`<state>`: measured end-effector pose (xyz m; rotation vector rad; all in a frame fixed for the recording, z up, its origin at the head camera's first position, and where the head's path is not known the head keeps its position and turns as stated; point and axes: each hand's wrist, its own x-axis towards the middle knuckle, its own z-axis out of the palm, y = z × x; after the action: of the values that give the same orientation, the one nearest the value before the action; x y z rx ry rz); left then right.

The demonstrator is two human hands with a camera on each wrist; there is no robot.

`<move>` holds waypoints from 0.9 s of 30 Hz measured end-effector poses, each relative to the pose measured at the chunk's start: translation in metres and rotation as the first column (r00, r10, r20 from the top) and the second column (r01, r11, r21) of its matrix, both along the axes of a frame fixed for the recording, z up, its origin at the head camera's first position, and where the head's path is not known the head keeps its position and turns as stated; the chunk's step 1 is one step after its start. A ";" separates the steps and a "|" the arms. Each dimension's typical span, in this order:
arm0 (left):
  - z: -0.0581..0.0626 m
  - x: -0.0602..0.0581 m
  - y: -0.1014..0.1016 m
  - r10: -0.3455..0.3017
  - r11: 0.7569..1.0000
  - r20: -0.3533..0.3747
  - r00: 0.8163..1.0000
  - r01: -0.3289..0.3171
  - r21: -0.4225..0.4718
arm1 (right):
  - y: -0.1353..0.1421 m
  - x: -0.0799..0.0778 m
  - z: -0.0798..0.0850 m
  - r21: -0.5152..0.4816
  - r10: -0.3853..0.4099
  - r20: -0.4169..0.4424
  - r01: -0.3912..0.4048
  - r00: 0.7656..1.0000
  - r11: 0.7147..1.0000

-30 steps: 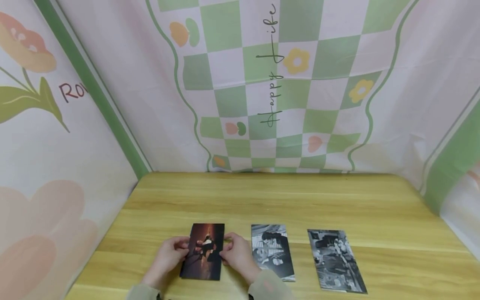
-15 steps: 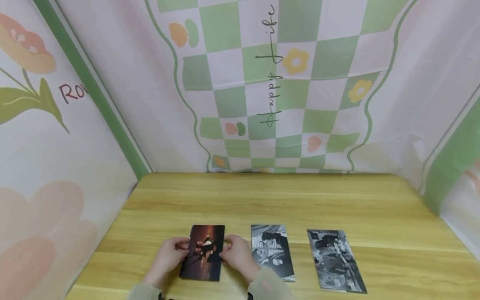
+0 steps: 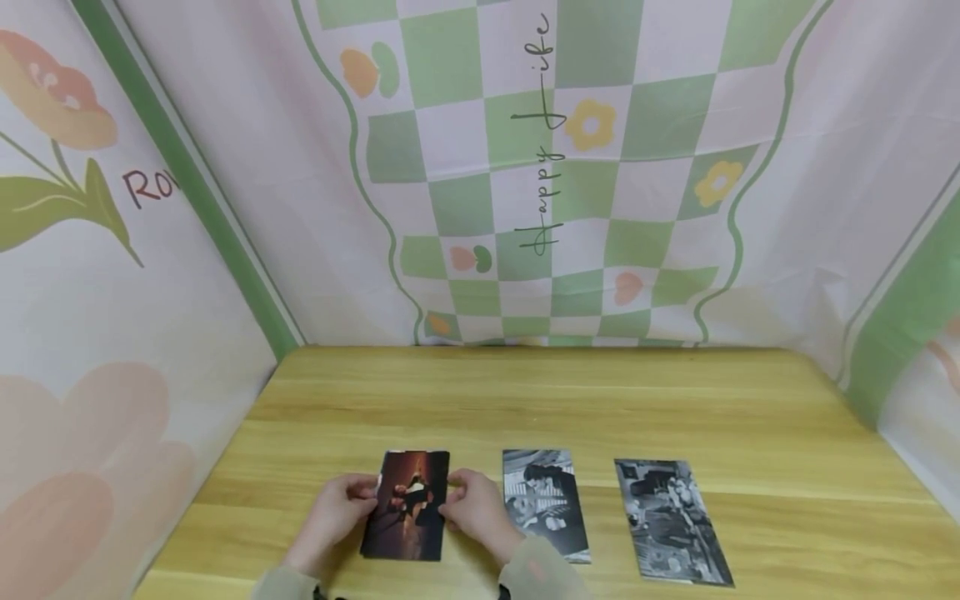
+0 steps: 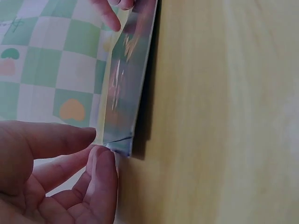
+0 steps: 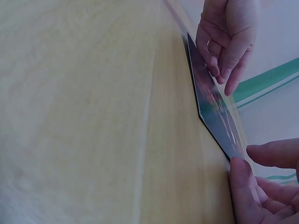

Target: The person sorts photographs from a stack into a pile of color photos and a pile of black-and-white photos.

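Observation:
A dark reddish-brown photo card with a figure on it lies at the front left of the table in the head view. Slivers of other cards show at its top and left edges, so it tops a small stack. My left hand pinches the left edge between thumb and fingers. On the opposite edge, my right hand grips with thumb and fingers. The left wrist view shows the glossy card seen almost edge-on, slightly above the wood. The stack's underside is hidden.
Right of the hands lies a black-and-white photo card, partly covered by the right sleeve. Another black-and-white card lies farther right, tilted. The wooden table ends at a checkered curtain behind.
The top card has slipped slightly toward me, and more of the cards beneath now shows at its top and left edges. Both hands have stayed nearly in place. The other two cards have not moved.

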<state>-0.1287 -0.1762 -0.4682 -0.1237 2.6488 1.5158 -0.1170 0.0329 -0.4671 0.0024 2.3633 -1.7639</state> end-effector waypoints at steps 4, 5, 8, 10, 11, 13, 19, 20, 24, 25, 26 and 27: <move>0.001 -0.001 0.001 -0.001 1.000 -0.001 1.000 0.001 0.005 | 0.003 0.001 0.000 -0.053 -0.005 -0.019 0.004 1.000 0.999; 0.002 -0.001 0.001 -0.001 1.000 0.002 1.000 0.001 0.003 | 0.003 0.001 0.000 -0.064 -0.005 -0.024 0.004 1.000 0.998; 0.004 -0.001 0.003 0.001 1.000 0.013 1.000 -0.001 0.003 | 0.006 0.001 0.000 -0.079 -0.008 -0.035 0.005 0.999 0.997; 0.005 -0.001 0.006 -0.001 1.000 0.024 1.000 0.001 0.004 | 0.008 0.001 0.001 -0.081 -0.010 -0.038 0.007 0.999 0.997; 0.006 -0.001 0.007 -0.001 1.000 0.029 1.000 0.001 0.005 | 0.009 0.001 0.002 -0.080 -0.013 -0.042 0.010 0.999 0.997; 0.008 -0.001 0.011 -0.003 1.000 0.034 0.999 0.002 0.013 | 0.012 0.001 0.004 -0.081 -0.017 -0.043 0.014 0.999 0.997; 0.013 0.001 0.021 -0.040 0.999 0.047 0.998 0.038 0.037 | 0.024 0.003 0.012 -0.108 -0.010 -0.029 0.006 1.000 0.994; 0.014 0.001 0.023 -0.051 0.998 0.049 0.998 0.049 0.042 | 0.026 0.003 0.013 -0.112 -0.006 -0.028 0.003 1.000 0.994; 0.016 0.001 0.030 -0.091 0.993 0.055 0.994 0.086 0.084 | 0.036 0.005 0.017 -0.096 0.001 -0.022 -0.003 1.000 0.995; 0.017 0.002 0.032 -0.101 0.991 0.056 0.993 0.096 0.096 | 0.039 0.005 0.018 -0.091 0.000 -0.015 -0.001 1.000 0.996; 0.017 0.002 0.034 -0.110 0.988 0.057 0.992 0.103 0.116 | 0.041 0.005 0.020 -0.083 -0.001 -0.008 0.001 1.000 0.997; 0.017 0.002 0.036 -0.122 0.984 0.057 0.991 0.113 0.136 | 0.044 0.006 0.021 -0.074 -0.003 -0.002 0.003 1.000 0.997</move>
<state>-0.1266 -0.1399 -0.4511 -0.0066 2.4504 1.6143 -0.1111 0.0767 -0.4464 -0.0061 2.2998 -1.8522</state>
